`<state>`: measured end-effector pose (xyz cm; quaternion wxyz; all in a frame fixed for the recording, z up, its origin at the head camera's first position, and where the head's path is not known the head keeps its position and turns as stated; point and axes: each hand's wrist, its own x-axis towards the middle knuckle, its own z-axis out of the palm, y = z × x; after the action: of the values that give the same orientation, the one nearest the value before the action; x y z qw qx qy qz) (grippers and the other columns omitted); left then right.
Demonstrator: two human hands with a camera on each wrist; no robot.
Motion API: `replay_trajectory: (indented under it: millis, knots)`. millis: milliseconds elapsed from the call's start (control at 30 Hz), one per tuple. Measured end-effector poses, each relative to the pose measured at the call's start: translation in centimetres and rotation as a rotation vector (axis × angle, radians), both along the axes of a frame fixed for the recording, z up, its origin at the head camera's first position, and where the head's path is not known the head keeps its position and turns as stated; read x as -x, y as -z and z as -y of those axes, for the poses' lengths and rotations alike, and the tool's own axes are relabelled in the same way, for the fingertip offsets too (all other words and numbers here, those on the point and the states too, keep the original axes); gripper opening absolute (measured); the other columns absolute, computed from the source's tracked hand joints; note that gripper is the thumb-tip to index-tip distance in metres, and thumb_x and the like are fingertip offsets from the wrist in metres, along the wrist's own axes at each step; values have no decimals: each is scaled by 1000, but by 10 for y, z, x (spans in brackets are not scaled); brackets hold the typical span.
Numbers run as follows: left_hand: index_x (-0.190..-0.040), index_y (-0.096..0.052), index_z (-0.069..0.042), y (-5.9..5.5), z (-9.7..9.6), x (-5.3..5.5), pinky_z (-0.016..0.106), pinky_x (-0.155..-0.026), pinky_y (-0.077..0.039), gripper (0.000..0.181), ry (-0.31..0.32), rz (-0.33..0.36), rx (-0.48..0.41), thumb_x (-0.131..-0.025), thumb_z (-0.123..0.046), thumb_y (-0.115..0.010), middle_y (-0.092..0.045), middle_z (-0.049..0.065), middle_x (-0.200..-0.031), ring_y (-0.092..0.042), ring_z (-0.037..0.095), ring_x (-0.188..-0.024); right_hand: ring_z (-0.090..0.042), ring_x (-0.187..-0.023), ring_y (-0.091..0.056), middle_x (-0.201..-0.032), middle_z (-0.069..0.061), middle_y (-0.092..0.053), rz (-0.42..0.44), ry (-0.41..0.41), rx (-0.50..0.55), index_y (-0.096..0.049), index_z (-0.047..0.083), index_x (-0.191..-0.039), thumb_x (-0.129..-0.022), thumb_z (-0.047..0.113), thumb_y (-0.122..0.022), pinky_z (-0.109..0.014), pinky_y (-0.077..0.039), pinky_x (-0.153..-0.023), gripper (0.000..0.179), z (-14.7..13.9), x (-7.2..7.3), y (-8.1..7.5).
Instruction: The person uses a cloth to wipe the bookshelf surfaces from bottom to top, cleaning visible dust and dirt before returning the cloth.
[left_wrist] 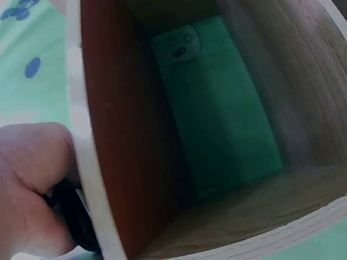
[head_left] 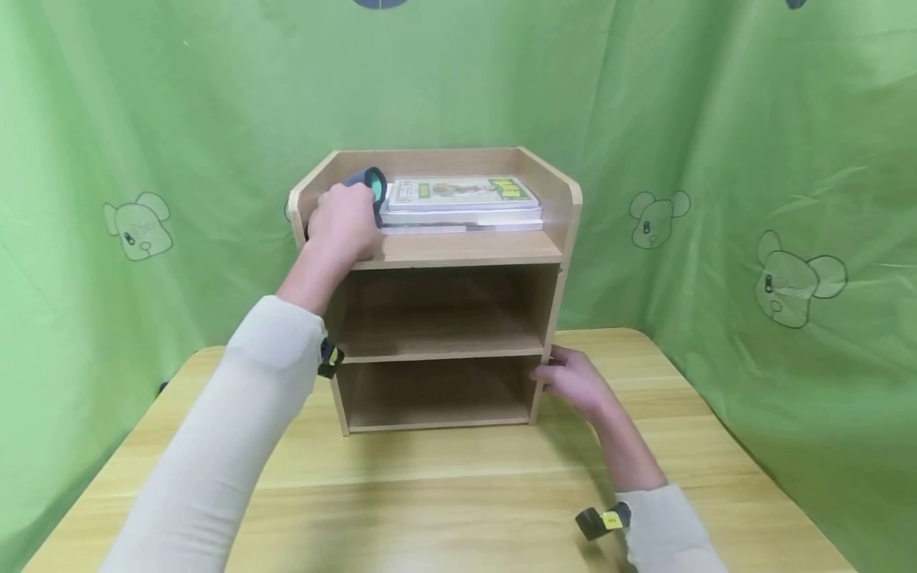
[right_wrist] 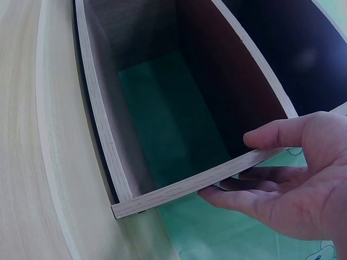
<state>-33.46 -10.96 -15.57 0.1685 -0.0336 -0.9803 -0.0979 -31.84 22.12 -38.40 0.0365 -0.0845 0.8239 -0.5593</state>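
Observation:
A small wooden shelf unit (head_left: 444,263) stands on the table, its top tray open at the front. At the tray's left end, my left hand (head_left: 344,219) grips a dark blue, round-ended thing with a teal inside (head_left: 376,181); the hand covers much of it, and I cannot tell its kind. The left wrist view shows a black part of it (left_wrist: 76,216) by the fingers, behind the shelf's edge. My right hand (right_wrist: 293,184) holds the unit's right side panel (right_wrist: 190,183) low down, thumb on the inner side and fingers underneath on the outer side.
A stack of books (head_left: 462,203) lies flat in the top tray, right beside the left hand. Two bare compartments sit below it. Green curtains (head_left: 716,119) with bear-head drawings surround the pale wooden table (head_left: 458,493) at the back and sides.

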Motion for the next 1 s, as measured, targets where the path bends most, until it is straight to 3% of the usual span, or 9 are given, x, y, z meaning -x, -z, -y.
replay_trajectory:
  millis: [200,367,567,667,867,1000]
  knots:
    - [-114,-66,-5,4,4,12,46,-77,-54,32,0,-3,-65,-84,-4,-57,-61,23,-113,-54,35,-98,-48,-133,-51,-145,-37,-45,19,4,6,-27,-13,-153,-92,6,-61,-51,-46,-109,72,2,-1,1]
    - [-117,-68,-8,1,8,23,45,-79,-52,34,0,-15,-78,-86,-6,-54,-62,23,-115,-53,33,-100,-46,-132,-53,-145,-36,-47,7,3,0,-29,-12,-153,-92,5,-60,-50,-46,-108,70,2,0,0]
    - [-146,-56,-14,6,7,42,49,-91,-54,59,7,-22,-131,-88,-2,-55,-58,25,-139,-57,38,-116,-47,-132,-52,-146,-36,-45,8,3,2,-28,-13,-152,-93,5,-59,-50,-46,-109,69,1,-2,-1]
    - [-150,-50,-18,9,8,50,49,-97,-52,64,12,-29,-133,-89,-1,-55,-53,23,-147,-56,40,-126,-47,-132,-52,-147,-37,-45,17,1,-5,-27,-13,-153,-93,5,-59,-49,-46,-109,71,2,-4,0]
    - [-149,-50,-20,5,13,60,43,-89,-53,65,12,-21,-171,-88,1,-52,-53,19,-149,-55,34,-119,-46,-132,-52,-146,-35,-46,10,-4,-15,-29,-12,-153,-93,6,-60,-50,-46,-109,70,1,-5,0]
    - [-150,-50,-22,3,11,63,42,-83,-53,64,1,-3,-140,-89,0,-51,-55,19,-147,-55,34,-118,-45,-131,-54,-146,-35,-47,5,-3,-21,-30,-12,-153,-93,8,-61,-49,-48,-108,70,1,-6,0]
